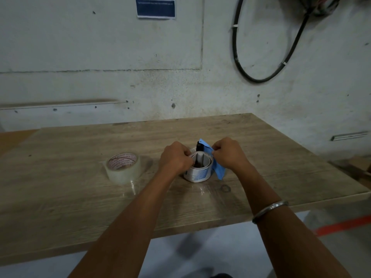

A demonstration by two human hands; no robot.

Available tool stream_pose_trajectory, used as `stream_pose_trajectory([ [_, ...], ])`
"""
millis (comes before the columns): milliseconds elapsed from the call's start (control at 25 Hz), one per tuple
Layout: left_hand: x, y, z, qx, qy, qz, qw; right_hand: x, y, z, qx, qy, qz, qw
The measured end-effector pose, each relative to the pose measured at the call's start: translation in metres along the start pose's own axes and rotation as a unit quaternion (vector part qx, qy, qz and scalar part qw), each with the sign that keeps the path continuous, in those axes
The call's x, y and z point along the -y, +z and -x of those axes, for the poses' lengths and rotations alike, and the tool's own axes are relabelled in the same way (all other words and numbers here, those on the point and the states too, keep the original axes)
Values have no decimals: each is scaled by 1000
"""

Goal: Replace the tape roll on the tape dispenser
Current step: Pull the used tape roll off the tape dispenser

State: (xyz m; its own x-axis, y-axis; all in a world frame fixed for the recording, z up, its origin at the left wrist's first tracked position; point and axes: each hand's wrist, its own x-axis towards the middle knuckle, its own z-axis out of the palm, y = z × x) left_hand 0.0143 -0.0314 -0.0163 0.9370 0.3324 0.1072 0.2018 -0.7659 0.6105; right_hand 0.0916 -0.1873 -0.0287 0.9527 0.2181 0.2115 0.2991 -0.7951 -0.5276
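At frame centre we see our left hand (pixel 175 158) and right hand (pixel 228 153) pinching the blue tape dispenser (pixel 218 169), its empty roll core (pixel 197 174) half hidden.

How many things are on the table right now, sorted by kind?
Full clear tape roll: 1
Tape dispenser, blue, holding a near-empty white core: 1
Total on the wooden table: 2
The left hand and right hand both grip the dispenser.

So that's one clear tape roll with red lettering (pixel 122 168), one white printed cardboard core (pixel 197 170), one blue dispenser (pixel 217 167), and two bare hands (pixel 176 160) (pixel 228 154) on one wooden table (pixel 80 197).
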Motion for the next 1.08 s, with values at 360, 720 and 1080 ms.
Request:
stream_pose_trajectory([
  [360,0,1,-9,9,27,-13,1000,-1,-2,-1,0,-23,6,1000],
  [720,2,5,-16,26,43,-5,999,-4,-3,4,-7,-9,-8,1000],
  [1080,26,-7,-5,153,72,95,981,-1,0,8,-27,24,-3,999],
])
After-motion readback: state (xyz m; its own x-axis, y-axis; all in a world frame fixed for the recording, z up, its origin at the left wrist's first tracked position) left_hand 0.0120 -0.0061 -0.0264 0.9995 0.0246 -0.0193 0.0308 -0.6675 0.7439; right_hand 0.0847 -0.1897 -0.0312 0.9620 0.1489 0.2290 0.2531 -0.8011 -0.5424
